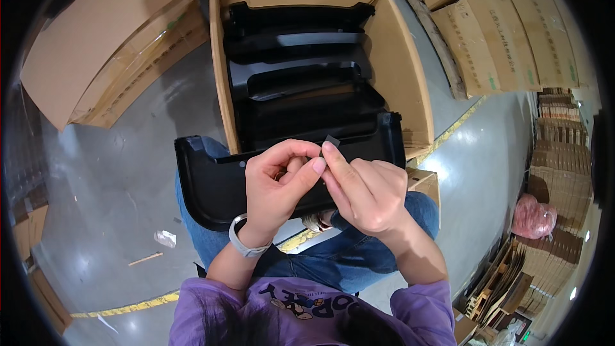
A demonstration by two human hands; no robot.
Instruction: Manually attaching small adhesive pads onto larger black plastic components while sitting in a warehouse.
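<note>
A black plastic tray-like part (211, 189) with raised, notched ends lies across my lap, against the near side of an open cardboard box. Above it my two hands meet at the fingertips. My right hand (368, 195) is closed, with a small dark grey film-like piece (332, 140) showing at its index fingertip. Closed in a pinch, my left hand (275, 176) brings thumb and index finger against the right fingertips. Whatever lies between the left fingertips is hidden.
The cardboard box (400, 83) in front holds several similar black plastic parts (301, 38). Cardboard cartons stand at the far left (122, 32) and far right (493, 32). Stacked flat cardboard (557, 173) and a pink plastic bag (535, 216) are on the right. Scraps (165, 238) litter the left floor.
</note>
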